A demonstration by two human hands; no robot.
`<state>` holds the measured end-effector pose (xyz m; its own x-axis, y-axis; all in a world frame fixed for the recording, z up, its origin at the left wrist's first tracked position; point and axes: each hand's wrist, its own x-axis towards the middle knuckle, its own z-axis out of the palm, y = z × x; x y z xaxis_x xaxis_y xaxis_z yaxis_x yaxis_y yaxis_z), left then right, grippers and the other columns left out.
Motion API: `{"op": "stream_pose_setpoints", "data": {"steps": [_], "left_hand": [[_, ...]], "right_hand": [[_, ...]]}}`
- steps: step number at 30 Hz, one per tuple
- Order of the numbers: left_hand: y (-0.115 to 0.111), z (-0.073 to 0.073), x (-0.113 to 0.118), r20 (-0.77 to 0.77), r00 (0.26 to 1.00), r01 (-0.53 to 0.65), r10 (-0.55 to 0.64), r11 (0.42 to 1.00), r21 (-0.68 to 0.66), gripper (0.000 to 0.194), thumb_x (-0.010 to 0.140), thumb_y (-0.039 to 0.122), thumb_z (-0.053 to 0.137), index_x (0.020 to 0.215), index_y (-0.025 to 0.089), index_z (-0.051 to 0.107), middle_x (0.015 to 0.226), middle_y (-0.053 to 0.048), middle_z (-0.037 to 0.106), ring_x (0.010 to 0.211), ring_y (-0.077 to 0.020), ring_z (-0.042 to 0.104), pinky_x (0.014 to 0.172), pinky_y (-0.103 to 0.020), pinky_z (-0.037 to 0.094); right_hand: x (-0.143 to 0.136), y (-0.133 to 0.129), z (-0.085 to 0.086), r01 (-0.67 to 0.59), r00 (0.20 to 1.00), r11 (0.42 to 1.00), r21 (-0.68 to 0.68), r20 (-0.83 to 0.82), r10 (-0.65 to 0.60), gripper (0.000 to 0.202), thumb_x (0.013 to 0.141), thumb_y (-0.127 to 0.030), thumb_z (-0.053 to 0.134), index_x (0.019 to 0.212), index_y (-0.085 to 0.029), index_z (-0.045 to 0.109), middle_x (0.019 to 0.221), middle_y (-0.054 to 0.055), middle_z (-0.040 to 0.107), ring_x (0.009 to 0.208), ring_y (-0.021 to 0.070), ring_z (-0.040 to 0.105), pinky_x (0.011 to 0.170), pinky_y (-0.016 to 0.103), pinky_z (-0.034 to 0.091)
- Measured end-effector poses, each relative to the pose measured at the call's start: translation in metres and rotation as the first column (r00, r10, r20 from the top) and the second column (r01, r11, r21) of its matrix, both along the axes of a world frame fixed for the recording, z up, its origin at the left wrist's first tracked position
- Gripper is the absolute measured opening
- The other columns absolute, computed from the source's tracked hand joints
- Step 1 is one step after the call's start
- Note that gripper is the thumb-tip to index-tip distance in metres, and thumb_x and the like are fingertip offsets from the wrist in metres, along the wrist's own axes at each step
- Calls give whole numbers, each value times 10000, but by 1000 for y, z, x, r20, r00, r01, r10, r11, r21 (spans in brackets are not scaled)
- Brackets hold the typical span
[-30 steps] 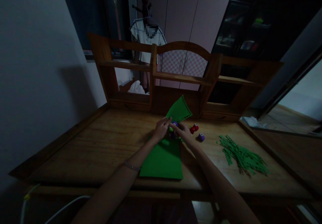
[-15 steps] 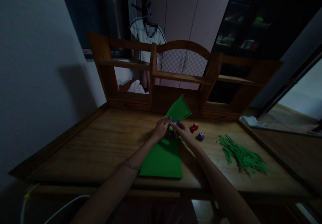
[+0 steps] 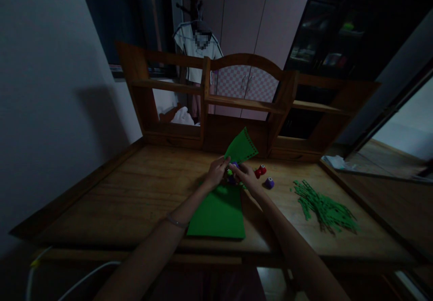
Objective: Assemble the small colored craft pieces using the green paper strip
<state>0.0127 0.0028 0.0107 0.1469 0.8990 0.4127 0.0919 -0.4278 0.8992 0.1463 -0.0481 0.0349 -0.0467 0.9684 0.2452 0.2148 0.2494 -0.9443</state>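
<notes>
My left hand (image 3: 217, 171) is closed on the lower edge of a green sheet (image 3: 241, 147), which stands up with a row of punched holes along its right and lower edges. My right hand (image 3: 245, 174) is closed around a small purple hole punch (image 3: 234, 164) at the sheet's lower edge; the fingers partly cover it. Beneath my hands, a stack of green paper (image 3: 218, 214) lies on the wooden desk. Just right of my right hand are a red punch (image 3: 260, 171) and another purple punch (image 3: 269, 182).
A heap of cut green strips (image 3: 326, 208) lies on the desk's right side. A wooden shelf unit (image 3: 243, 103) rises along the back edge. Behind it hangs a white shirt (image 3: 196, 53). A white cable (image 3: 89, 276) runs below the front left edge.
</notes>
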Motion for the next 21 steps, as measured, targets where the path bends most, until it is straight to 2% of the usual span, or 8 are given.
{"op": "stream_pose_setpoints", "data": {"steps": [5, 12, 21], "left_hand": [[3, -2, 0, -13, 1000, 6, -6, 1000, -6, 459, 833, 560, 427, 656, 167, 585, 567, -6, 524, 618, -139, 509, 566, -244, 348], [2, -2, 1, 35, 999, 42, -41, 999, -31, 478, 822, 583, 420, 592, 171, 492, 539, 19, 455, 522, -112, 442, 519, -241, 321], [0, 2, 1, 9, 1000, 19, -19, 999, 34, 459, 837, 552, 415, 601, 165, 490, 591, 10, 481, 603, -122, 460, 585, -236, 336]], "right_hand": [[1, 2, -2, 21, 999, 1000, 10, 25, -21, 470, 705, -632, 559, 603, -178, 487, 540, -28, 449, 499, 102, 404, 479, 236, 298], [0, 0, 0, 34, 999, 999, 5, 25, -34, 466, 702, -637, 554, 635, -179, 500, 537, -21, 459, 514, 114, 424, 463, 232, 296], [1, 0, -1, -6, 1000, 1000, 25, 24, 5, 455, 718, -617, 556, 612, -178, 500, 533, -23, 471, 483, 105, 423, 474, 242, 304]]}}
